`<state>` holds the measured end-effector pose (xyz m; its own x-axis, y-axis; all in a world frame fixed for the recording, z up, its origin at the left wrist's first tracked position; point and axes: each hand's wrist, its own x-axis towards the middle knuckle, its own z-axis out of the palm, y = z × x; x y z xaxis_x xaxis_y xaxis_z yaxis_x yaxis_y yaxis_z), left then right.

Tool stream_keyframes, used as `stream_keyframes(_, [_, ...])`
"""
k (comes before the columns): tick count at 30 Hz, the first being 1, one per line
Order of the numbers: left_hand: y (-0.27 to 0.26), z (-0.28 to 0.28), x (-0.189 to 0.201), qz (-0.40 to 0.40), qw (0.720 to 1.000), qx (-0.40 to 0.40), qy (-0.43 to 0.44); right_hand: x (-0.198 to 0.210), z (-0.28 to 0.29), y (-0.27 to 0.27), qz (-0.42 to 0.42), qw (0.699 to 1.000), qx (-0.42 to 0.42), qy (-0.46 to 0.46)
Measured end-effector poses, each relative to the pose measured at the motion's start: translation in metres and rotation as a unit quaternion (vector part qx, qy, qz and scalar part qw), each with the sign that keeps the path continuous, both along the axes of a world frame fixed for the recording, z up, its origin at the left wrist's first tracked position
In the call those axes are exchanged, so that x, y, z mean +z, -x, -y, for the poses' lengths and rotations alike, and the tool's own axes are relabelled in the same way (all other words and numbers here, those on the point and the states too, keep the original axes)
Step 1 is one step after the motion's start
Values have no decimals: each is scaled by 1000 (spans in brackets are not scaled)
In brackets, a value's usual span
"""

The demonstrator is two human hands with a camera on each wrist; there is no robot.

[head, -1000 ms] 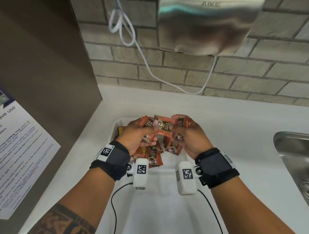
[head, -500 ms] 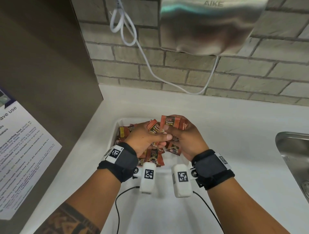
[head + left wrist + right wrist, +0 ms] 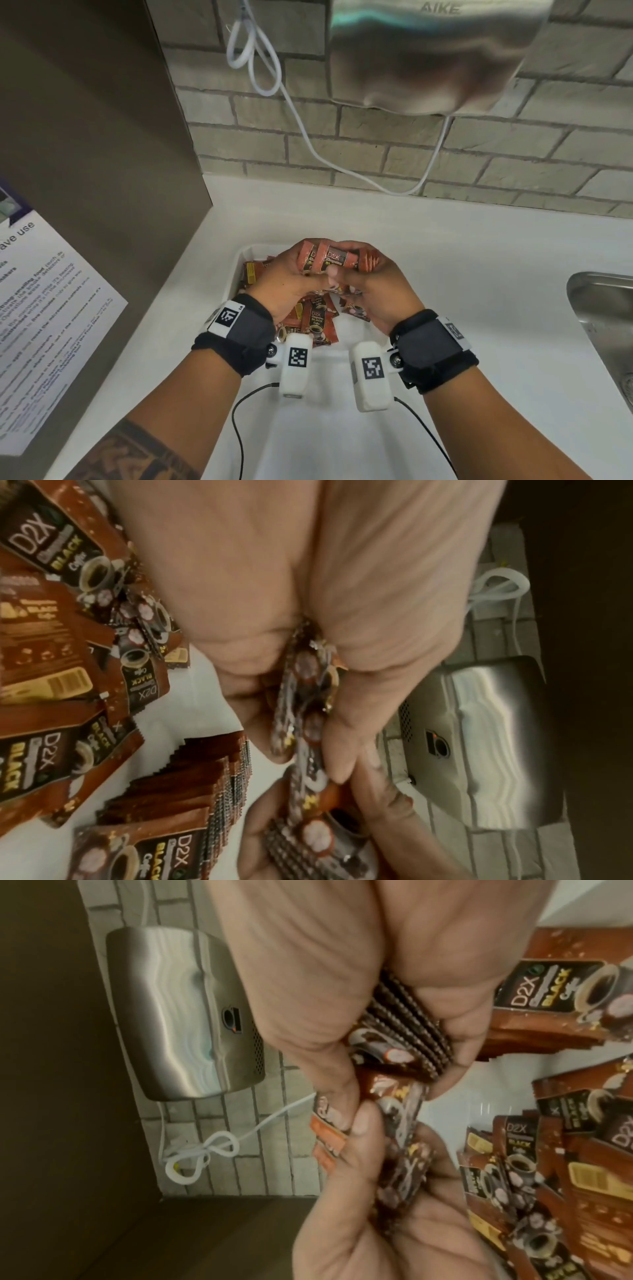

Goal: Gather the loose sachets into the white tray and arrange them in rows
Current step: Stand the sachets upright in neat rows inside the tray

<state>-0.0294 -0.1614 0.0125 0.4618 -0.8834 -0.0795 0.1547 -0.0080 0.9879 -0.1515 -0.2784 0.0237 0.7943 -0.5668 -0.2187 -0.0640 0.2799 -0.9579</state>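
Both hands meet above the far end of the white tray [image 3: 239,274]. My left hand [image 3: 291,277] grips a couple of brown-orange coffee sachets [image 3: 329,258] upright, thumb on their front. My right hand [image 3: 373,277] grips a thick stack of sachets [image 3: 368,262] pressed against them. In the left wrist view the left-hand sachets [image 3: 301,696] show edge-on between thumb and fingers. The right wrist view shows the stack's crimped edges [image 3: 404,1026] in the right palm. Several loose sachets [image 3: 317,320] lie jumbled in the tray below.
The tray stands on a white counter [image 3: 462,257] against a brick wall. A steel hand dryer [image 3: 428,51] with a white cable [image 3: 308,137] hangs overhead. A steel sink [image 3: 603,315] is at the right, a brown panel with a notice [image 3: 44,308] at the left.
Both hands have drawn together and lifted a little. The fanned sachets have been squared up into one upright bundle between the two hands.
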Motion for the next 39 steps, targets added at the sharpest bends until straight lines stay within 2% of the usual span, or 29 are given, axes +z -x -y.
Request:
stream_keyframes(6, [-4, -3, -1, -79, 995, 67, 4, 5, 16, 5, 34, 997, -54, -41])
stream_keyframes(10, [-12, -4, 0, -58, 992, 109, 8, 6, 21, 13, 49, 996, -49, -61])
stream_keyframes(13, [-11, -3, 2, -45, 994, 100, 11, 6, 17, 12, 28, 999, -17, -41])
stream_keyframes(16, [-4, 2, 3, 35, 997, 63, -4, 7, 8, 6, 2, 999, 43, -26])
stream_keyframes(19, [4, 7, 6, 153, 986, 56, -46, 4, 9, 4, -9, 998, 52, -42])
stream_keyframes(20, [5, 8, 7, 231, 968, 67, -70, 1, 13, 5, -8, 997, 46, -59])
stream_keyframes(22, [6, 7, 11, 404, 907, 62, -106, -2, 18, 6, -7, 995, 37, -95])
stream_keyframes(23, [7, 7, 13, 462, 881, 37, -98, -2, 18, 6, -7, 994, 40, -104])
stream_keyframes(25, [11, 11, 19, 530, 844, -34, -70, -2, 14, 4, -2, 994, 55, -91])
stream_keyframes(28, [14, 18, 20, 556, 823, -105, -48, -3, 3, 0, 6, 995, 72, -73])
stream_keyframes(33, [7, 23, 18, 573, 805, -136, -63, 2, 2, 4, -21, 992, 85, -89])
stream_keyframes(36, [1, 29, 19, 598, 787, -135, -74, 13, 8, 7, -75, 994, 72, 28])
stream_keyframes(38, [-4, 33, 27, 579, 804, -119, -68, 22, 11, 8, -78, 990, 61, 96])
stream_keyframes(39, [-6, 34, 33, 542, 831, -104, -64, 28, 14, 9, -70, 990, 60, 110])
